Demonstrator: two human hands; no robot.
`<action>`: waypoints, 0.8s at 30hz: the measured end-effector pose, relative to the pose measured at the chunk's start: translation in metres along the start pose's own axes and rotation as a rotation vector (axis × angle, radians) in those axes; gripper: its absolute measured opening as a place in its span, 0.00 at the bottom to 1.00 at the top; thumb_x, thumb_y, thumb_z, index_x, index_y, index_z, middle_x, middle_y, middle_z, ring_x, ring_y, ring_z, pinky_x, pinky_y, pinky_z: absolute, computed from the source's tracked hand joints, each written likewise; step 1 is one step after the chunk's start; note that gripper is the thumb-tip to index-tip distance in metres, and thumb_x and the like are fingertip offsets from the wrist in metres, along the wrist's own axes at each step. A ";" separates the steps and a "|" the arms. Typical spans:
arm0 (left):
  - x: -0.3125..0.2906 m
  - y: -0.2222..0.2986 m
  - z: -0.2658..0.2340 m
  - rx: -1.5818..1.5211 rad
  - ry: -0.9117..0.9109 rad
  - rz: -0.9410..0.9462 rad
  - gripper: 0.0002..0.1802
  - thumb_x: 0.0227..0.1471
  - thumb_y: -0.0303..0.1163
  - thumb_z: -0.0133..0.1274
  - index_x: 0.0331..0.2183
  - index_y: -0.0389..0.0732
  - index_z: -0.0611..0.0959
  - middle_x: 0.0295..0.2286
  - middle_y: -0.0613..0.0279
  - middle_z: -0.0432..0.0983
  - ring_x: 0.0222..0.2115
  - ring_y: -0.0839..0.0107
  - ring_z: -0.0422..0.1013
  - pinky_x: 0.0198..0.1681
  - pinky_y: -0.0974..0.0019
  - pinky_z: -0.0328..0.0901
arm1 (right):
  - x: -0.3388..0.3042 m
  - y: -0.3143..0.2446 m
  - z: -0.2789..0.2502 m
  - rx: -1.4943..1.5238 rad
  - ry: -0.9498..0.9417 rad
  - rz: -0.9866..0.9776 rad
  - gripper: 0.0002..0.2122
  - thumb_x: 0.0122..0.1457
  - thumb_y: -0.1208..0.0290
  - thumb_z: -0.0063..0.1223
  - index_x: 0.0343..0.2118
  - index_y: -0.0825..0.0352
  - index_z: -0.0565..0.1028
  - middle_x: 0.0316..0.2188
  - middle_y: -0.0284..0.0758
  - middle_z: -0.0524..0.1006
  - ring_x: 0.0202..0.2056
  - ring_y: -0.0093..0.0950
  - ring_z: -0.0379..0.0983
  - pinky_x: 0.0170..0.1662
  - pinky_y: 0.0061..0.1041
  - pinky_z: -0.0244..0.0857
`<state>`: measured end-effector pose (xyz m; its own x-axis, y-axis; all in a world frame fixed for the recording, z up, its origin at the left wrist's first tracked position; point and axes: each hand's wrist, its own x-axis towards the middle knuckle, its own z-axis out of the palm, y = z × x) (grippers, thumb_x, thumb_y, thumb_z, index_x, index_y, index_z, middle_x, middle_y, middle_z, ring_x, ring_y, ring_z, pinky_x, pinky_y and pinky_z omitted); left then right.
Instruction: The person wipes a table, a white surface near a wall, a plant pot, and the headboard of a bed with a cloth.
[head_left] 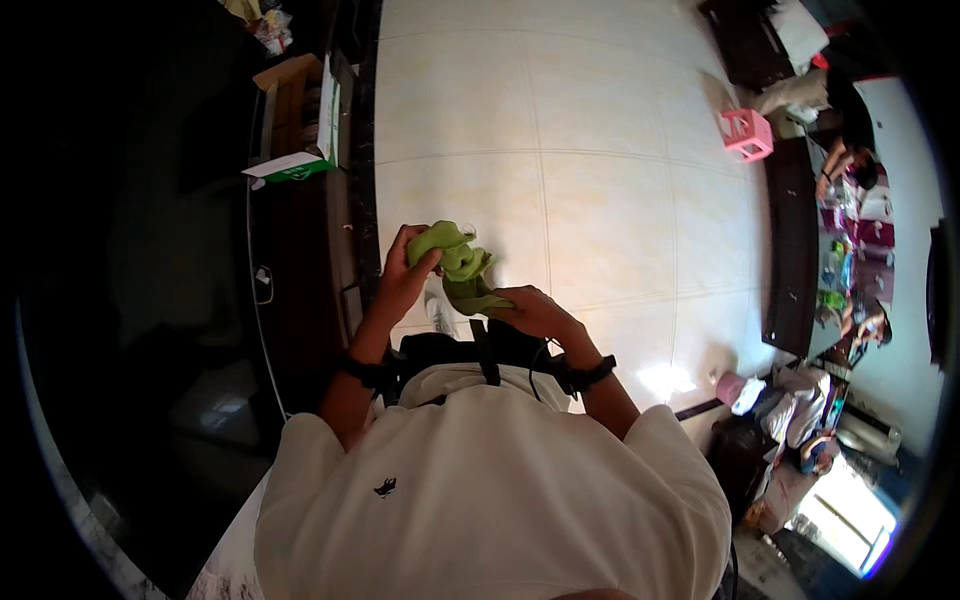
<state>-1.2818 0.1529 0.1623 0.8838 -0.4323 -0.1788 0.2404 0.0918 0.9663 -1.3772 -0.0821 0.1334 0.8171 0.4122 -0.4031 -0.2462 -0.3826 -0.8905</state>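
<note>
In the head view, a twisted green cloth [464,262] lies between your hands near centre, its long axis slanting from ten o'clock to four. Your left hand [402,278] pinches the ten-o'clock end; your right hand [541,313] grips the four-o'clock end.

Left grip [403,272], right grip [540,312], both closed
</note>
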 end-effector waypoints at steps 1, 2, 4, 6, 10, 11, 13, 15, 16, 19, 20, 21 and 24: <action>0.027 0.000 0.001 0.010 0.014 -0.002 0.13 0.59 0.31 0.51 0.43 0.37 0.70 0.40 0.60 0.70 0.40 0.73 0.70 0.40 0.63 0.70 | 0.009 0.002 -0.020 -0.073 0.003 0.016 0.15 0.59 0.67 0.52 0.48 0.61 0.75 0.45 0.45 0.76 0.47 0.42 0.71 0.47 0.36 0.66; 0.051 -0.005 0.002 0.168 0.053 -0.019 0.12 0.58 0.30 0.52 0.40 0.37 0.68 0.39 0.58 0.69 0.38 0.69 0.70 0.38 0.61 0.69 | 0.018 -0.005 -0.041 -0.150 -0.002 0.029 0.15 0.60 0.64 0.50 0.49 0.61 0.75 0.49 0.46 0.74 0.52 0.41 0.68 0.50 0.36 0.64; 0.106 -0.016 -0.004 0.330 0.111 -0.037 0.12 0.57 0.29 0.54 0.37 0.37 0.67 0.37 0.56 0.69 0.36 0.65 0.70 0.36 0.59 0.67 | 0.035 -0.001 -0.082 -0.383 0.064 -0.119 0.17 0.63 0.59 0.45 0.50 0.60 0.75 0.59 0.47 0.64 0.62 0.43 0.52 0.61 0.39 0.50; 0.142 -0.026 -0.016 0.806 0.189 0.094 0.14 0.53 0.27 0.54 0.37 0.38 0.66 0.36 0.50 0.67 0.34 0.52 0.69 0.38 0.56 0.65 | 0.051 -0.036 -0.141 -0.394 0.028 -0.289 0.16 0.63 0.61 0.44 0.50 0.60 0.75 0.58 0.48 0.64 0.60 0.42 0.54 0.62 0.38 0.49; 0.206 -0.020 -0.020 0.555 0.043 -0.338 0.13 0.53 0.28 0.53 0.41 0.41 0.72 0.33 0.56 0.72 0.32 0.65 0.70 0.35 0.62 0.66 | 0.131 -0.024 -0.233 0.412 -0.042 0.005 0.13 0.66 0.69 0.42 0.48 0.68 0.72 0.44 0.36 0.76 0.44 0.24 0.70 0.49 0.26 0.65; 0.220 0.009 -0.007 0.391 -0.037 -0.469 0.13 0.55 0.29 0.51 0.44 0.42 0.73 0.32 0.60 0.73 0.30 0.71 0.68 0.34 0.66 0.66 | 0.152 -0.025 -0.251 0.421 0.031 -0.067 0.12 0.66 0.69 0.41 0.48 0.69 0.71 0.41 0.34 0.76 0.42 0.21 0.70 0.45 0.24 0.66; 0.243 0.043 0.001 0.142 -0.131 -0.610 0.15 0.59 0.31 0.47 0.49 0.46 0.75 0.32 0.67 0.71 0.27 0.81 0.65 0.30 0.72 0.62 | 0.203 -0.039 -0.281 0.387 0.094 -0.276 0.14 0.68 0.68 0.38 0.51 0.69 0.68 0.41 0.33 0.76 0.41 0.20 0.70 0.45 0.24 0.67; 0.267 0.052 0.000 0.009 -0.049 -0.521 0.16 0.60 0.33 0.46 0.50 0.46 0.74 0.31 0.67 0.71 0.27 0.80 0.65 0.30 0.72 0.63 | 0.239 -0.058 -0.309 0.485 0.011 -0.177 0.14 0.68 0.69 0.38 0.52 0.69 0.67 0.42 0.32 0.76 0.42 0.21 0.70 0.46 0.24 0.67; 0.276 0.053 -0.005 -0.120 0.003 -0.437 0.17 0.61 0.34 0.45 0.51 0.46 0.73 0.31 0.66 0.71 0.27 0.78 0.66 0.31 0.71 0.63 | 0.253 -0.072 -0.316 0.582 -0.046 -0.061 0.15 0.68 0.70 0.37 0.54 0.69 0.66 0.43 0.32 0.75 0.43 0.22 0.71 0.48 0.23 0.66; 0.315 0.059 -0.036 -0.373 0.086 -0.390 0.24 0.63 0.40 0.42 0.59 0.47 0.64 0.45 0.62 0.68 0.42 0.71 0.67 0.41 0.66 0.67 | 0.328 -0.054 -0.300 0.543 -0.177 -0.184 0.22 0.64 0.68 0.47 0.59 0.66 0.61 0.50 0.36 0.71 0.49 0.27 0.69 0.51 0.26 0.65; 0.335 0.067 -0.043 -0.498 0.172 -0.324 0.27 0.63 0.43 0.42 0.61 0.48 0.61 0.51 0.61 0.65 0.49 0.67 0.66 0.47 0.63 0.67 | 0.353 -0.061 -0.298 0.372 -0.214 -0.306 0.26 0.62 0.66 0.51 0.61 0.65 0.60 0.50 0.38 0.70 0.50 0.29 0.69 0.51 0.28 0.64; 0.352 0.070 -0.057 -0.549 0.150 -0.392 0.36 0.60 0.45 0.49 0.64 0.48 0.54 0.57 0.60 0.57 0.58 0.66 0.58 0.55 0.60 0.62 | 0.375 -0.066 -0.297 0.192 -0.151 -0.345 0.28 0.60 0.66 0.53 0.62 0.63 0.58 0.49 0.41 0.70 0.49 0.32 0.68 0.51 0.30 0.64; 0.401 0.057 -0.094 -0.084 0.074 -0.319 0.43 0.53 0.42 0.60 0.63 0.45 0.56 0.56 0.60 0.60 0.56 0.68 0.59 0.55 0.61 0.61 | 0.428 -0.089 -0.313 -0.010 -0.056 -0.332 0.31 0.57 0.65 0.56 0.63 0.61 0.57 0.42 0.47 0.70 0.46 0.43 0.70 0.49 0.36 0.65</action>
<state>-0.8761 0.0694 0.1278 0.7847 -0.3851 -0.4858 0.5392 0.0372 0.8414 -0.8426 -0.1300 0.1064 0.8219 0.5603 -0.1030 0.0335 -0.2280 -0.9731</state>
